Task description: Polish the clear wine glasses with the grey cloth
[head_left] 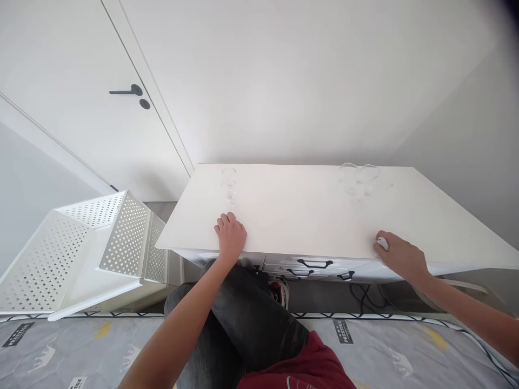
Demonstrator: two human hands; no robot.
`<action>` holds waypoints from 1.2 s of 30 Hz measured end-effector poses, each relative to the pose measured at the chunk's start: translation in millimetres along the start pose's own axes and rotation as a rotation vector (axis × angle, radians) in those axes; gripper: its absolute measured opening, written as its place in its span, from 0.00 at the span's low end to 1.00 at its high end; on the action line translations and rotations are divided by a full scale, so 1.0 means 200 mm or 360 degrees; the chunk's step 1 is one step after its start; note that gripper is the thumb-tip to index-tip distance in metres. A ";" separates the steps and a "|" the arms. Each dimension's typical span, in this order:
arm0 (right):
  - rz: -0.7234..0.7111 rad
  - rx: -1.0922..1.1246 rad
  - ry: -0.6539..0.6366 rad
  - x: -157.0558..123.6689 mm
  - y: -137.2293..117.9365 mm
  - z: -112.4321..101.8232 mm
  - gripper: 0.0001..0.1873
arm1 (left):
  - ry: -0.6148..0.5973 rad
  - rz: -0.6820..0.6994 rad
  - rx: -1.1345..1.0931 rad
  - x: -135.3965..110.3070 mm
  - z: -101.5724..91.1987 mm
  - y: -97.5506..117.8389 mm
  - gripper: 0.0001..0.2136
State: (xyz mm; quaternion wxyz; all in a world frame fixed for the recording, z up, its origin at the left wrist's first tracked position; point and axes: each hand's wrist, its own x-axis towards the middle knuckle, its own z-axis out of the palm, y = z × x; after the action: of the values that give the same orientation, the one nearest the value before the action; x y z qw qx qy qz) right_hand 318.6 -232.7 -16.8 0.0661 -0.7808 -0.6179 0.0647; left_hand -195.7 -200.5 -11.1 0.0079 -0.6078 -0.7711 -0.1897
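Observation:
My right hand (401, 256) is closed around a small white wad (382, 244) near the front edge of a white dresser top (298, 210). Whether the wad is cloth or paper I cannot tell. Resting on the same top, my left hand (231, 236) lies palm down with bent, slightly parted fingers and holds nothing. Just beyond it stand clear stemmed glasses (228, 183), faint against the white. Toward the back right are two more clear, larger glasses (368, 173), hard to make out. Dark-handled drawers (314, 263) show below the front edge.
White perforated shelving (125, 235) stands left of the dresser, before a white door with a black handle (125, 91). A grey patterned mattress (385, 346) runs along the front, under my legs. Black cables (367, 297) hang below the dresser at right.

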 end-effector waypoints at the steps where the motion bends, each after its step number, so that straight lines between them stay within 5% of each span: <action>1: -0.0008 0.0004 0.0001 0.00 -0.01 0.00 0.09 | -0.0008 -0.0027 -0.0035 0.00 0.00 0.00 0.10; 6: -0.0164 -0.0105 -0.0083 0.03 -0.03 -0.01 0.09 | -0.0088 -0.0264 -0.0358 0.05 -0.02 -0.03 0.13; 10: -0.0310 -0.0053 0.0044 0.00 -0.10 -0.01 0.04 | -0.0073 -0.0541 -0.0906 0.10 -0.06 -0.05 0.13; 12: -0.0367 0.0294 0.0134 -0.01 -0.19 0.00 0.10 | -0.0038 -0.0586 -0.1291 0.14 -0.07 -0.04 0.13; 16: -0.0267 0.1611 -0.0183 0.06 -0.51 0.01 0.23 | -0.0104 -0.0754 -0.1910 0.27 -0.10 -0.02 0.20; 18: -0.0151 0.2127 -0.0328 0.19 -0.71 0.01 0.27 | -0.0310 -0.0929 -0.2114 0.34 -0.12 -0.03 0.28; 22: -0.0204 0.2754 -0.0703 0.49 -1.11 0.04 0.24 | -0.0398 -0.0998 -0.2267 0.44 -0.14 -0.06 0.33; 25: -0.0236 0.2911 -0.1026 0.61 -1.29 0.05 0.23 | -0.0522 -0.0913 -0.2309 0.46 -0.13 -0.07 0.35; 30: -0.0319 0.2869 -0.1472 0.63 -1.26 0.06 0.28 | -0.0567 -0.0854 -0.2502 0.43 -0.09 -0.03 0.31; 36: -0.0162 0.3092 -0.0990 0.71 -1.20 0.15 0.35 | -0.0785 -0.0468 -0.2392 0.45 -0.11 0.25 0.32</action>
State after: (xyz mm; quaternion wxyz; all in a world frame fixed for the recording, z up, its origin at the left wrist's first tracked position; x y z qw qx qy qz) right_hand 116.4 -39.3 -4.3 0.5102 -0.3111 -0.3207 0.7349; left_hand -176.5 -112.4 44.7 -0.5987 -0.3673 -0.4889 -0.5173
